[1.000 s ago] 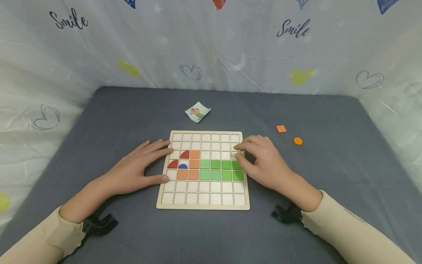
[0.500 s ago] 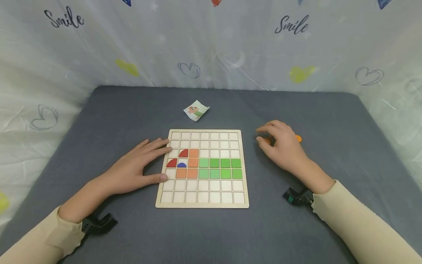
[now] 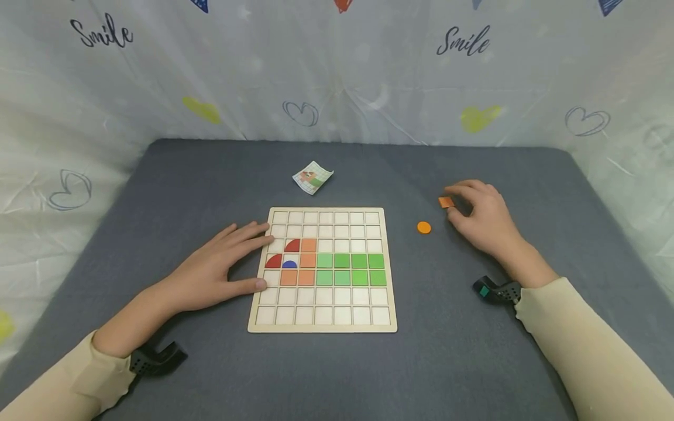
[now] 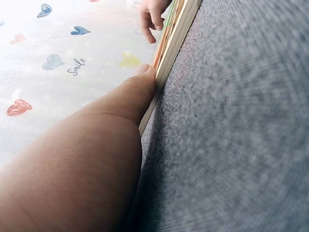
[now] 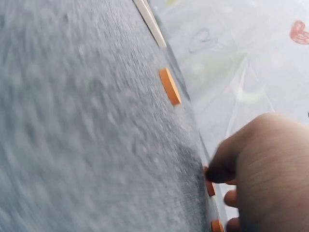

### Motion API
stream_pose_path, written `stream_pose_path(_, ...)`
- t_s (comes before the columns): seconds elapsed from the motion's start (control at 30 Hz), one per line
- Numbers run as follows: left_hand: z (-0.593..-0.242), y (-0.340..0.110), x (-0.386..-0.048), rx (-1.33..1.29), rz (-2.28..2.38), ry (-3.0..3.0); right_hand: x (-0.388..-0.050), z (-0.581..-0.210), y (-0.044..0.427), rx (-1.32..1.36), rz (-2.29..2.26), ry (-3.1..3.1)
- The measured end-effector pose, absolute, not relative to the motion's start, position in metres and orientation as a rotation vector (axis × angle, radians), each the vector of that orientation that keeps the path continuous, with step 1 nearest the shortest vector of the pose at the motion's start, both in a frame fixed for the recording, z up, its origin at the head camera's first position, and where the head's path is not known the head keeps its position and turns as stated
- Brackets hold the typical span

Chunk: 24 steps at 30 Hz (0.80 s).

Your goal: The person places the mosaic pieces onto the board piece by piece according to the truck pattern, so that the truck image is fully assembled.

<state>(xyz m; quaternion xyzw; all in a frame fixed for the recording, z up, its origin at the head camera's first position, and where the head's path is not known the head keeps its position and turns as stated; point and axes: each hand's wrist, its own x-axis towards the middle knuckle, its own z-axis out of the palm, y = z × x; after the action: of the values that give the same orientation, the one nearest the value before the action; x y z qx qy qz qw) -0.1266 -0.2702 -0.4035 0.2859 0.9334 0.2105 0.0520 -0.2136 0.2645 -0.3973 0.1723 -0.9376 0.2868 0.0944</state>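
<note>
In the head view my left hand (image 3: 210, 272) rests, fingers spread, on the left edge of a wooden grid board (image 3: 322, 328). Its thumb (image 4: 140, 82) touches the board's side in the left wrist view. To the board's right, my right hand (image 3: 484, 216) has thumb and forefinger at a small orange square tile (image 3: 446, 202), one on each side of it. Thumb and tile (image 5: 210, 186) overlap in the right wrist view. An orange round disc (image 3: 423, 227) lies between board and hand. Another orange piece (image 5: 217, 225) shows below the fingers there; the head view hides it.
Orange tiles (image 3: 306, 278), green tiles (image 3: 341, 261), red quarter-round tiles (image 3: 274, 261) and a blue half-round piece (image 3: 289, 264) sit in the board's squares. Behind the board lies a small pattern card (image 3: 313, 178). A printed curtain (image 3: 347, 70) hangs at the table's far edge.
My right hand has moved from the board's right side, right and away, to the square tile. An orange disc now lies uncovered beside the board; another is now hidden. The left hand stays put.
</note>
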Motion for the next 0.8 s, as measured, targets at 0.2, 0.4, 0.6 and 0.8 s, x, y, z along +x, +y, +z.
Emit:
stream_pose_path(0.2,-0.4043,-0.2709,-0.1279,0.875,0.636,2.843,-0.2169,-0.3972,0.2693,0.511,0.838,-2.867)
stream_pose_path(0.4,-0.405,-0.2719,-0.1277,0.87,0.622,2.846,-0.2157,-0.3969,0.2683,0.491,0.866,-2.871)
stream_pose_path(0.6,-0.4058,-0.2723,-0.1275,0.886,0.62,2.85,-0.2149,-0.3979,0.2687,0.501,0.859,-2.848)
stream_pose_path(0.8,-0.4061,-0.2708,-0.1279,0.889,0.618,2.853,-0.2137,-0.3981,0.27,0.444,0.873,-2.851)
